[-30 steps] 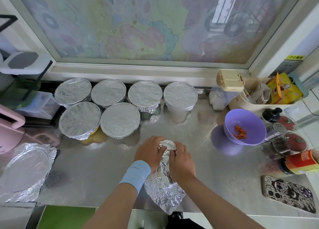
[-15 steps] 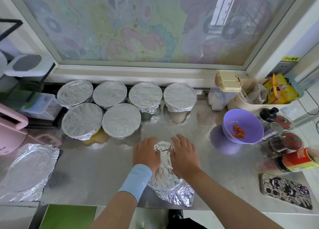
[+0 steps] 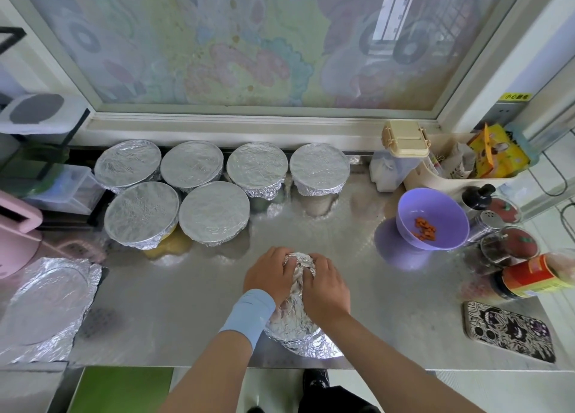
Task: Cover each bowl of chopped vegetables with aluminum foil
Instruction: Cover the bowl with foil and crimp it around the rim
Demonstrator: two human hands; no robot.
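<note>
Hands, two: left hand (image 3: 269, 272) and right hand (image 3: 325, 288), both clenched round one crumpled foil wad (image 3: 295, 322) at 6 o'clock, close to the front edge of the steel counter (image 3: 186, 303).

Covered bowls (image 3: 214, 212), six, 10 to 12 o'clock: sealed, and well apart from the hands, so low risk.

Purple bowl (image 3: 441, 207), 2 o'clock: uncovered, orange chopped pieces inside, probably the last one left. Jars (image 3: 529, 280) crowd it at 3 o'clock, so an elbow wrapping it could topple them.

Foil wad: so tightly squeezed that it may tear on reopening, or stay too creased to grip a rim.

Pose: forearms converge from 6 o'clock, knuckles up, fingers dug into the wad's far end, thumbs hidden.
</note>
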